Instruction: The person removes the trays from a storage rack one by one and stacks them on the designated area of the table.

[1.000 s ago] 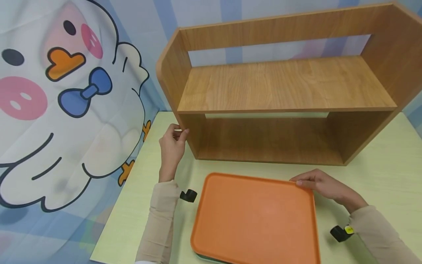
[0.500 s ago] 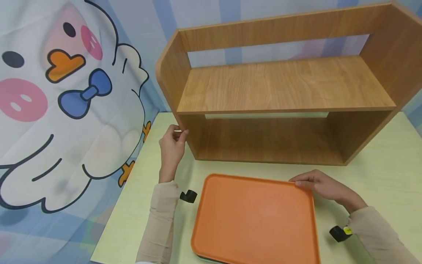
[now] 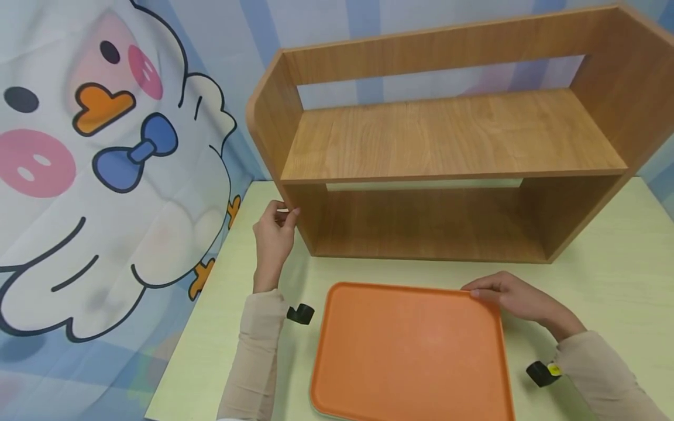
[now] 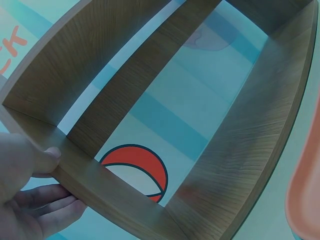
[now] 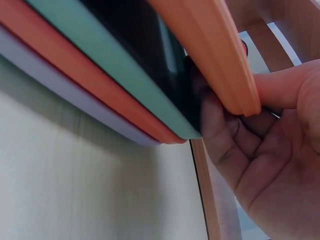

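A two-tier wooden shelf [image 3: 453,140] stands at the back of the table. My left hand [image 3: 274,242] pinches the front edge of its left side panel, thumb on one face and fingers behind, as the left wrist view shows. In front lies an orange tray [image 3: 411,351]; my right hand [image 3: 518,301] grips its far right corner, thumb above and fingers underneath. The right wrist view shows this tray's corner raised over a stack: a green tray [image 5: 125,70], a reddish tray [image 5: 100,82] and a pale purple tray [image 5: 75,90]. Something dark shows between orange and green; I cannot tell what.
The light yellow-green table [image 3: 611,263] carries shelf and trays. A cloth backdrop [image 3: 174,245] with a cartoon bird hangs to the left and behind. A small black device [image 3: 300,314] sits at the left wrist, another black device [image 3: 543,373] at the right.
The orange tray's left side has shifted slightly right and toward me, turning a little, and less green shows beneath it. Both hands keep their holds. The shelf stays put; the head view shifts slightly.
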Tool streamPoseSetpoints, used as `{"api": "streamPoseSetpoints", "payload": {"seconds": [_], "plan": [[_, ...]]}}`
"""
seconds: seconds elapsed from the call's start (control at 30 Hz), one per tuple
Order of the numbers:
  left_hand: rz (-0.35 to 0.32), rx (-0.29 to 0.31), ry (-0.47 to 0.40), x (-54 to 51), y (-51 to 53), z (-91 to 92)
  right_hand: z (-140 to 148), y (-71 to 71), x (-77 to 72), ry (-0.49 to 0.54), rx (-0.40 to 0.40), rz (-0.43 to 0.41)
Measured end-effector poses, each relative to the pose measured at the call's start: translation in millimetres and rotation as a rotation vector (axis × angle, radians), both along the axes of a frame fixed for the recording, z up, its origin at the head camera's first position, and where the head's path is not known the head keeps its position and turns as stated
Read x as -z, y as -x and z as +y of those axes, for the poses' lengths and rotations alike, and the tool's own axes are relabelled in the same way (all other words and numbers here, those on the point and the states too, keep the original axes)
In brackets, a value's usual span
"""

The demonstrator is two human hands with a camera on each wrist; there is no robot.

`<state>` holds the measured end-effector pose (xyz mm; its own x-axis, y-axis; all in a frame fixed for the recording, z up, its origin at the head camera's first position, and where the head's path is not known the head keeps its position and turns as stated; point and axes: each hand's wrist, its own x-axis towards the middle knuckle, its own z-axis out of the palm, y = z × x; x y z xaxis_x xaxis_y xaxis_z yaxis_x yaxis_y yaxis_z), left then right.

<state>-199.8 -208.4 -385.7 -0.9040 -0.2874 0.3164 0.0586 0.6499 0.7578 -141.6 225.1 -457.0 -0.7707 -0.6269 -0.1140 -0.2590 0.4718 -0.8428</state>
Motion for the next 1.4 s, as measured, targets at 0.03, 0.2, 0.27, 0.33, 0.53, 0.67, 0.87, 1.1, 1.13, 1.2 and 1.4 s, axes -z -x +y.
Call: {"api": "streamPoseSetpoints", "payload": {"seconds": [0.03, 0.2, 0.27, 0.33, 0.53, 0.67, 0.87, 1.1, 1.13, 1.2, 1.4], "plan": [[0.001, 0.0, -0.001, 0.4, -0.3, 0.0, -1, -0.4, -0.5, -0.015, 0.01, 0.009], [-0.001, -0.001, -0.004, 1.1, -0.9, 0.7, -5, -2.8, -5.3, -0.129, 0.09, 0.083], [-0.004, 0.0, -0.005, 0.9, -0.5, 1.2, -6, -4.2, -7.3, -0.162, 0.12, 0.119], [-0.003, 0.001, -0.007, 0.6, -0.3, 1.8, -8, -5.6, -7.8, -0.166, 0.14, 0.164], [0.002, 0.002, -0.002, -0.1, 0.3, 3.2, -8, -6.8, -1.2, -0.111, 0.187, 0.252], [0.008, -0.001, 0.0, -0.6, -0.6, 3.6, -7, -6.9, 3.5, -0.083, 0.206, 0.218], [0.016, -0.008, 0.009, -0.9, -1.3, 3.3, -7, -7.2, 6.8, -0.052, 0.232, 0.176], [-0.002, -0.004, 0.004, 1.1, -0.2, 1.9, -8, -6.7, 12.6, -0.067, 0.261, 0.141], [-0.003, -0.005, 0.004, 1.2, -0.3, 1.8, -8, -6.7, 13.1, -0.069, 0.26, 0.139], [-0.002, -0.005, 0.004, 1.2, -0.4, 1.5, -7, -6.2, 14.6, -0.07, 0.261, 0.138], [0.012, -0.005, 0.004, 1.8, -0.7, 1.5, -7, -6.2, 15.3, -0.066, 0.249, 0.155]]}}
